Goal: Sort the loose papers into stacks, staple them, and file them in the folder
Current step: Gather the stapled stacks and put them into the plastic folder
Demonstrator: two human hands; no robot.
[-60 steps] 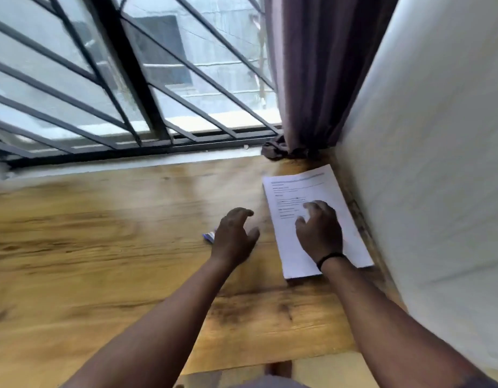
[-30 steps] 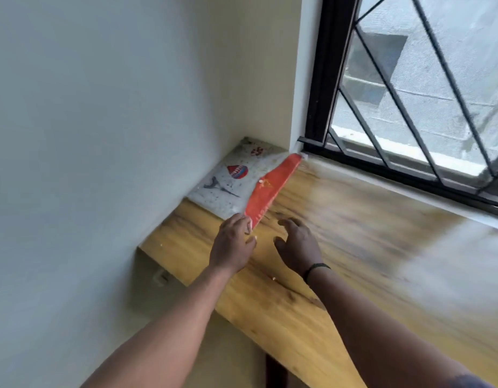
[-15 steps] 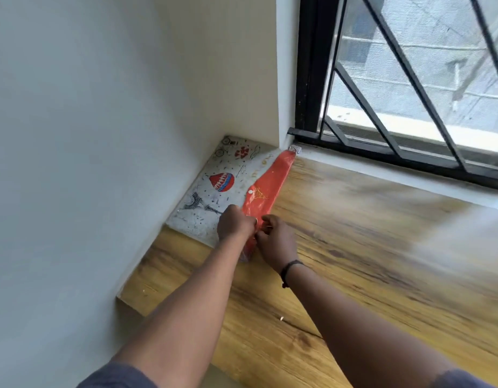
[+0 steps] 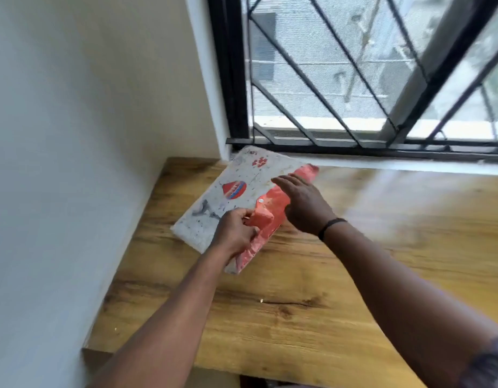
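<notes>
Nearest the camera, both forearms reach out over the wooden desk (image 4: 298, 317), which shows bare grain on its near part and out to the right. No loose papers, stacks or stapler show anywhere in this view, so the sorting and stapling cannot be judged from here.

A little farther, the left hand (image 4: 235, 233) is curled round the near end of the red flap (image 4: 273, 211), pinching it between thumb and fingers and lifting it — the flap's edge is bent up where the hand grips. Just to its right, the right hand (image 4: 304, 205) lies with fingers straight and spread, flat on the flap's upper part, holding nothing; a dark band sits on that wrist. A small white snap stud shows on the flap between the two hands.

The folder (image 4: 231, 191) itself — pale, printed with a balloon and small pictures — rests on the desk at its far left corner, near the white wall (image 4: 74, 135) and just below the barred window (image 4: 368, 79).

By my reading the work stands at the filing step: the folder is being opened, nothing visible has gone into it, and the papers have yet to be brought over and slid in.
</notes>
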